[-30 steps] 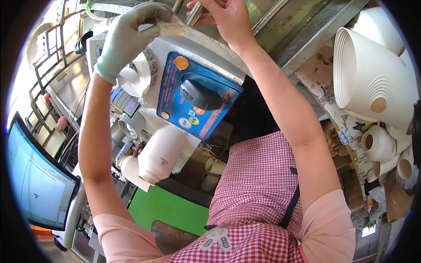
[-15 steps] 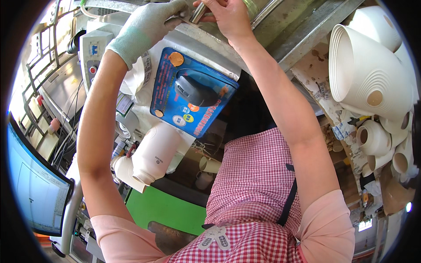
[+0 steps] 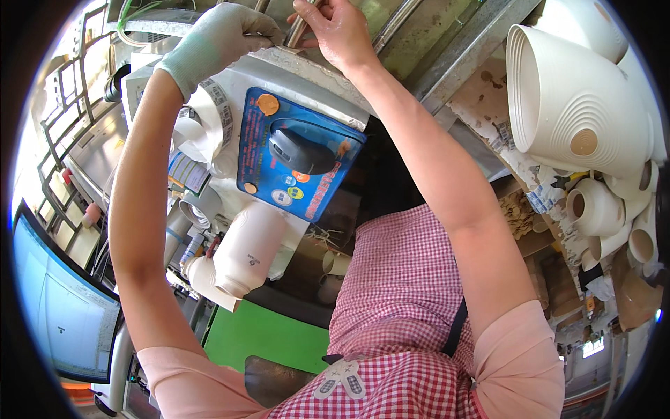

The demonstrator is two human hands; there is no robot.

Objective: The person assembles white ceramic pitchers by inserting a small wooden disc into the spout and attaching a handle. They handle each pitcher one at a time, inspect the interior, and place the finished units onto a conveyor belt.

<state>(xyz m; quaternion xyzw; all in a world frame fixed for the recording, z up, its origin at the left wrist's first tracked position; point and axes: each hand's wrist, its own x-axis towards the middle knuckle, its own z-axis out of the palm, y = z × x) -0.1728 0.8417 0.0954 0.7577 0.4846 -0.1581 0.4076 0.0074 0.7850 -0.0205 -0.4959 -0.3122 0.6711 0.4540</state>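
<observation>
— What's hard to see?

— Nearest, the red-and-white checked cloth apron (image 3: 401, 279) runs off the lower edge. Farther out, the bare right hand (image 3: 338, 31) has thumb and fingers closed around a shiny silver metal bar (image 3: 296, 26), between the two hands; the top edge crops the bar. The left hand (image 3: 225, 42), in a pale grey-green fabric glove, curls its fingers beside the bar's lower end. I can't tell whether it has hold of anything.

— Anything different from a second ago?

— The glove's fingers sit closer together now; the right hand keeps its place on the bar.

— And edges, open room?

— Nearer than the hands, a white rounded bottle (image 3: 250, 244) lies by a blue rectangular mouse pad (image 3: 264, 157) bearing a black computer mouse (image 3: 301, 148). A dark gap (image 3: 387, 150) separates pad from right forearm. Beyond, a grey metal trough rim (image 3: 481, 52) slants past that forearm, with some open room inside it.
</observation>
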